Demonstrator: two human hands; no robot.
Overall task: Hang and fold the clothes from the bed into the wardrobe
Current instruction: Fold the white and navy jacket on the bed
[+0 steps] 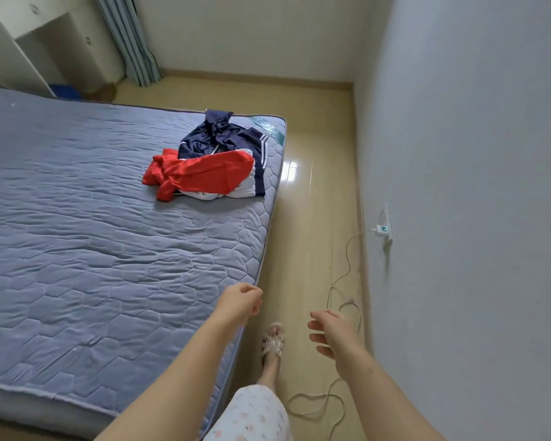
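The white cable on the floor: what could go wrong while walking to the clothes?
The cable loops beside the sandalled foot; a step could catch it and pull the charger out. The red garment and navy jacket lie tangled near the bed edge; lifting one may drag the other off.

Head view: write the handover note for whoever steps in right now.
Left hand: loosely curled, empty, over the mattress edge. Right hand: open, empty, over the floor.
Red garment and navy striped jacket lie in a crumpled heap near the mattress's far right corner.
Done: nothing visible; neither is touched.
Left: pick up, hang or fold both. Mind the white cable on the floor.
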